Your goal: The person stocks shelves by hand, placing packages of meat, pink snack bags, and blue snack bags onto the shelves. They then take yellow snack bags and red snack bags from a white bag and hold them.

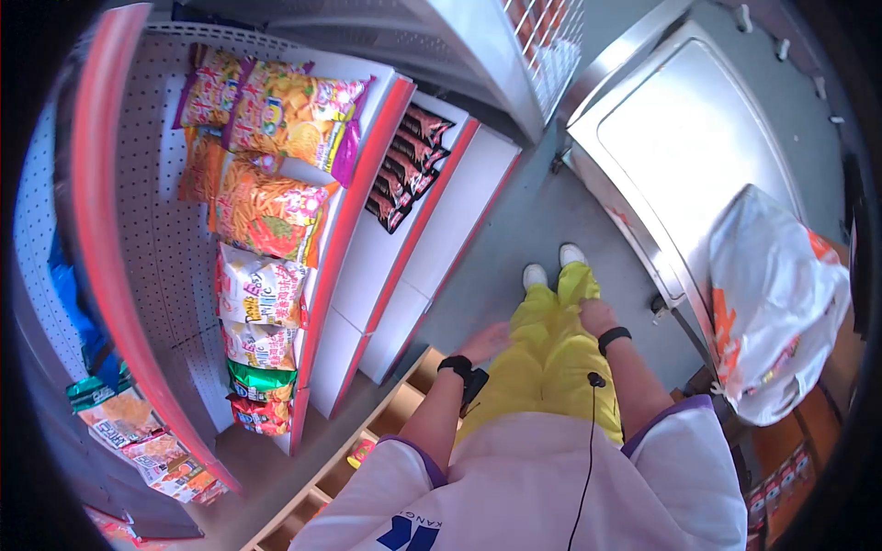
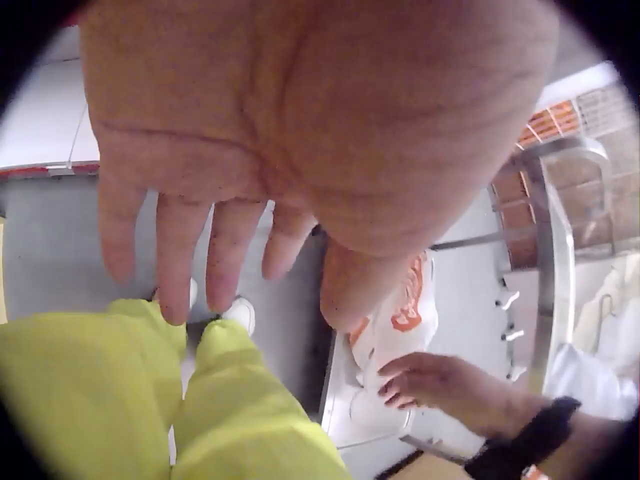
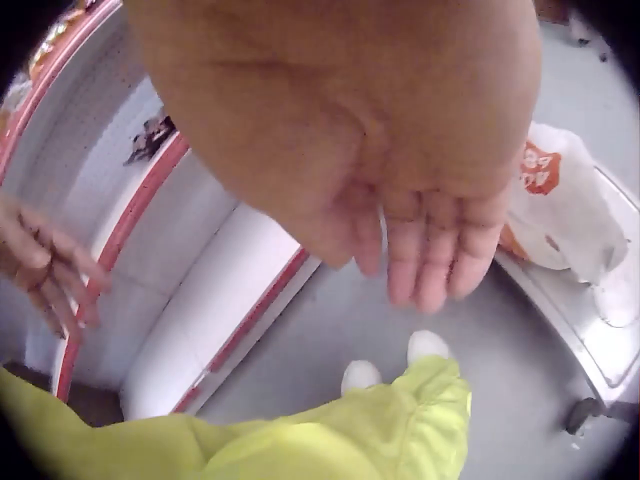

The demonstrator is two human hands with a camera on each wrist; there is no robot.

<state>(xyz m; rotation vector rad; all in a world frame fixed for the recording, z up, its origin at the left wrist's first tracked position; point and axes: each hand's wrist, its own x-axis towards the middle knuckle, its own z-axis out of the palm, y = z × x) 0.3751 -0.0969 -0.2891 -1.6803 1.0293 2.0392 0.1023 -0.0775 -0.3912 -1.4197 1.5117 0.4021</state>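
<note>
In the head view my left hand (image 1: 487,342) hangs beside the yellow trousers (image 1: 533,367), on the side of the shelves. The left wrist view shows its palm bare, fingers extended and a little apart, nothing held. My right hand (image 1: 599,317) hangs at the other trouser leg, on the trolley side. Seen from the right wrist, its palm holds nothing and the fingers lie fairly straight, close together. Nearest the left hand are the lower white shelves (image 1: 404,312). A white plastic bag (image 1: 781,303) with orange print lies on the metal trolley (image 1: 680,129) to the right.
Bagged snacks (image 1: 276,202) line an upper shelf on the left, with dark packets (image 1: 409,165) on a shelf below. A wooden compartment rack (image 1: 395,413) stands near the left elbow. Ahead are grey floor (image 1: 524,211) and a wire basket (image 1: 551,37).
</note>
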